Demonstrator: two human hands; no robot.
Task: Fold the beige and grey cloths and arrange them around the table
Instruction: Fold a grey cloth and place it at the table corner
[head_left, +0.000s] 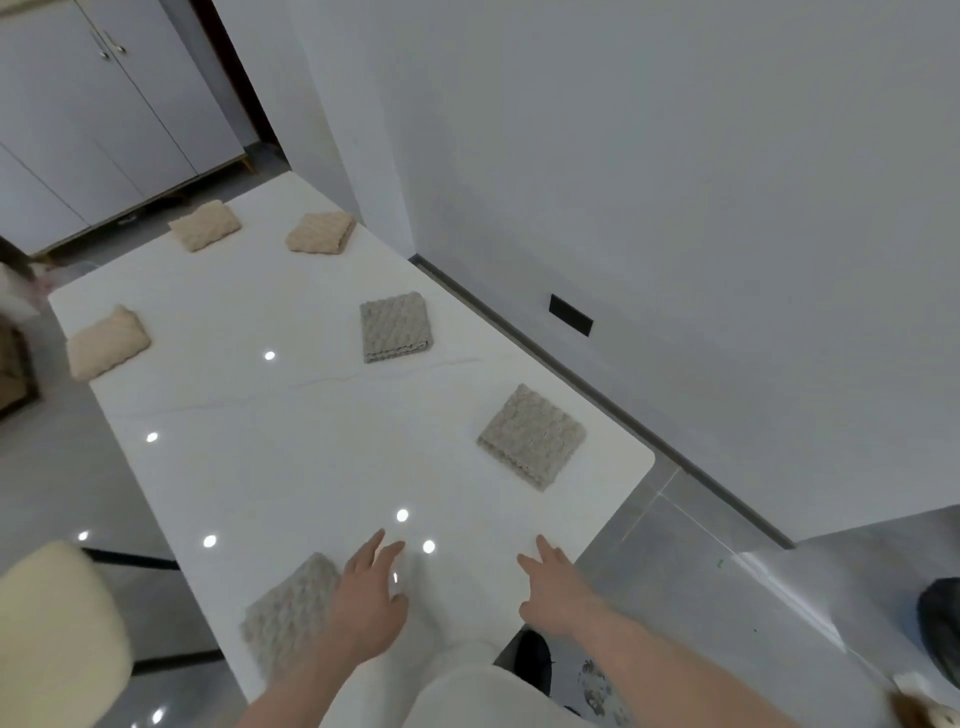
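Several folded cloths lie spread over the white glossy table (291, 457). Three beige cloths sit at the far end: one at the far left corner (204, 225), one at the far right (320, 233), one on the left edge (107, 342). A grey cloth (396, 326) lies mid-table near the right edge, another grey cloth (531, 436) at the near right corner, a third grey cloth (288, 613) at the near left. My left hand (368, 605) hovers with fingers spread, its edge over that near grey cloth. My right hand (558, 592) is spread above the table's near edge, holding nothing.
A cream cushioned chair (57, 634) stands left of the table's near corner. White cabinets (93, 119) are beyond the far end. A wall with a black socket (570, 314) runs close along the right side. A dark object (940, 623) lies on the grey floor at right.
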